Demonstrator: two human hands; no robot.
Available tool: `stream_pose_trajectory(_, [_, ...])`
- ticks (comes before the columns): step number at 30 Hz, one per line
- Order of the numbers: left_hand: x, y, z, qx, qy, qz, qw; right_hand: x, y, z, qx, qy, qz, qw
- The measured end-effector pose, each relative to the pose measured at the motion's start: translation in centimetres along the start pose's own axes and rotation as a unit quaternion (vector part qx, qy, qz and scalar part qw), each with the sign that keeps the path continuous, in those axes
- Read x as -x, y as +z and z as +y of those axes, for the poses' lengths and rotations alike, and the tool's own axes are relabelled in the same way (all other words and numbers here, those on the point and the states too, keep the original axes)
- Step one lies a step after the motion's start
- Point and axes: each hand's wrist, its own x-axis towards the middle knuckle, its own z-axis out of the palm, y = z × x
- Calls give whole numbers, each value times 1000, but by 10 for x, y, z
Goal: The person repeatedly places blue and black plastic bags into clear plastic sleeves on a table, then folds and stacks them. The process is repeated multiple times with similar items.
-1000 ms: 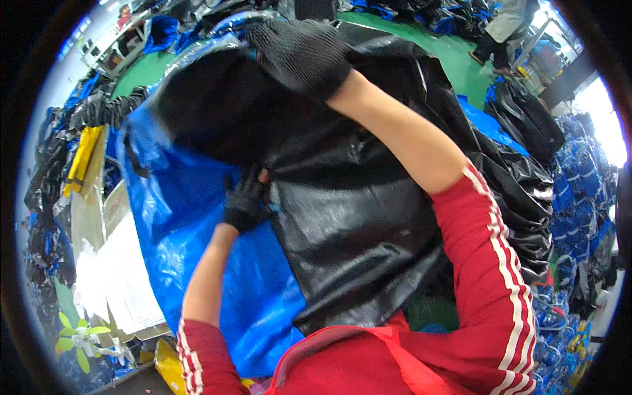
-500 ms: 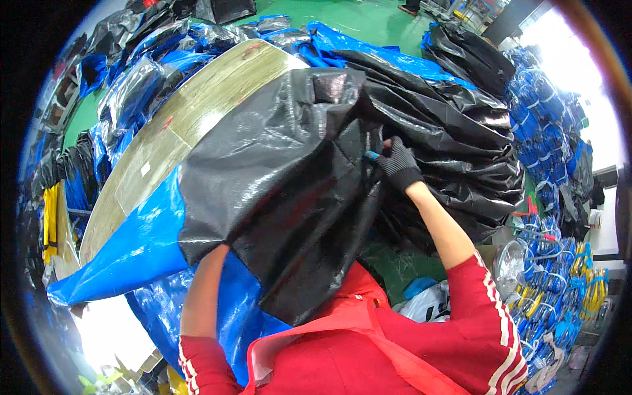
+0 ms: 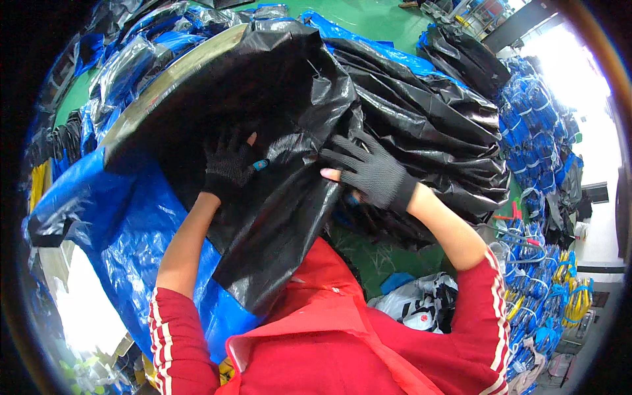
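Note:
A black plastic tarpaulin (image 3: 276, 224) lies spread over the table in front of me, with a blue part (image 3: 141, 204) turned out on its left side. Resting flat on the black sheet, my left hand (image 3: 229, 161) wears a dark knitted glove and has its fingers apart. A similar glove covers my right hand (image 3: 372, 172), whose fingers stretch out over the sheet's creased right part. Bare fingertips show on both gloves. Neither hand grips anything that I can see.
Gathered black sheeting (image 3: 428, 125) heaps up at the right. The wood-patterned table (image 3: 187, 66) shows along its far left edge. Bundled blue packs (image 3: 536, 131) are stacked farther right. Wrapped blue and black bundles (image 3: 128, 69) lie beyond the table on the left. A white bag (image 3: 421, 303) sits near my right elbow.
My left hand has come out from under the sheet and now lies on top. My right hand has let go of the fold and opened flat. The black sheet has spread left and away.

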Motion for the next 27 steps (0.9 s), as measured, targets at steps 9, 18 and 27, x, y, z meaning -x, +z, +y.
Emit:
stream_pose_trajectory(9, [-3,-11,0,-11,-18,-39,999,20,-33,41,-231,67,-346,907])
stream_pose_trajectory(18, [-11,-15,-1,72,-7,-33,997,-163,1,58,-207,-22,-25,978])
stream_pose_trajectory(27, [164,-112,-15,62,-187,-144,970,-435,-29,189,36,198,-32,979])
